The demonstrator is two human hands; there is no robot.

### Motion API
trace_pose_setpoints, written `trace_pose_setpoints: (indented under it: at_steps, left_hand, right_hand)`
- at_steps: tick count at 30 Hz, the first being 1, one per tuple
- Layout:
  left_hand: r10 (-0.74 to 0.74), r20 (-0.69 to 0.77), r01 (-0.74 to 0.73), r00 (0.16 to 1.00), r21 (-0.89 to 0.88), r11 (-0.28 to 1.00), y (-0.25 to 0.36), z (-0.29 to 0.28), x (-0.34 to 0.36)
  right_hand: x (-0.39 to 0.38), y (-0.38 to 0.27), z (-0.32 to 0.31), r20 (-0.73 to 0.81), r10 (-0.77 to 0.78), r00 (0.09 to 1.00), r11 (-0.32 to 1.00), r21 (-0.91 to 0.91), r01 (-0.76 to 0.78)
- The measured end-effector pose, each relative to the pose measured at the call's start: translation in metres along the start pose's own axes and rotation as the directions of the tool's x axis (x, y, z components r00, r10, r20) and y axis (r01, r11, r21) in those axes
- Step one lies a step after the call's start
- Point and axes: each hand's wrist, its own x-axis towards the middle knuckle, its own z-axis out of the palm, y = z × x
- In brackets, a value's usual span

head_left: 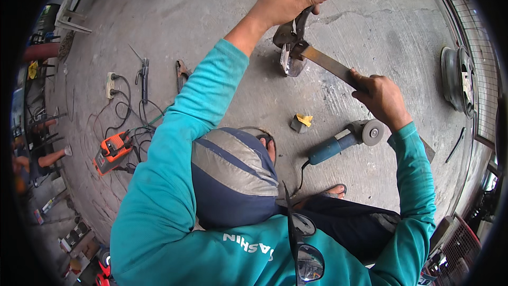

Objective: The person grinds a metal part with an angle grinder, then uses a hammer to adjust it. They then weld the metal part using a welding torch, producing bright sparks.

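On a cracked grey concrete workshop floor, the left hand (286,1) is closed around the handles of dark steel locking pliers (292,34), whose jaws clamp one end of a flat rusty metal bar (330,65), while the right hand (385,98) grips the far end, apparently steadying it level.

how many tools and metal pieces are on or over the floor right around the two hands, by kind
locking pliers, gripped by the left hand: 1
flat metal bar, held by the right hand: 1
angle grinder, lying on the floor: 1
small grey block with a yellow piece: 1
wheel rim at the right edge: 1
total: 5
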Motion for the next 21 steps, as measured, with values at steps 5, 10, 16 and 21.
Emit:
trace_pose_setpoints:
  at_steps: [5, 10, 16, 21]
  left_hand:
    - [0.054, -0.074, -0.064, 0.996, -0.136, 0.989, -0.004, -0.001, -0.007]
    - [0.048, -0.002, -0.047, 0.999, -0.255, 0.966, 0.005, -0.002, 0.003]
    - [-0.174, -0.149, 0.086, 0.973, -0.463, 0.882, -0.055, -0.046, 0.025]
    - [-0.298, -0.269, 0.108, 0.916, -0.55, 0.828, -0.08, -0.061, 0.022]
  right_hand:
    - [-0.007, 0.011, -0.005, -0.006, -0.005, 1.0, 1.0, 0.009, 0.005]
    - [-0.005, 0.015, 0.003, -0.002, 0.005, 1.0, 0.992, 0.126, -0.005]
    - [-0.077, 0.062, -0.026, -0.093, 0.245, 0.965, 0.892, 0.413, -0.187]
    - [-0.126, 0.084, -0.043, -0.158, 0.46, 0.874, 0.833, 0.417, -0.363]
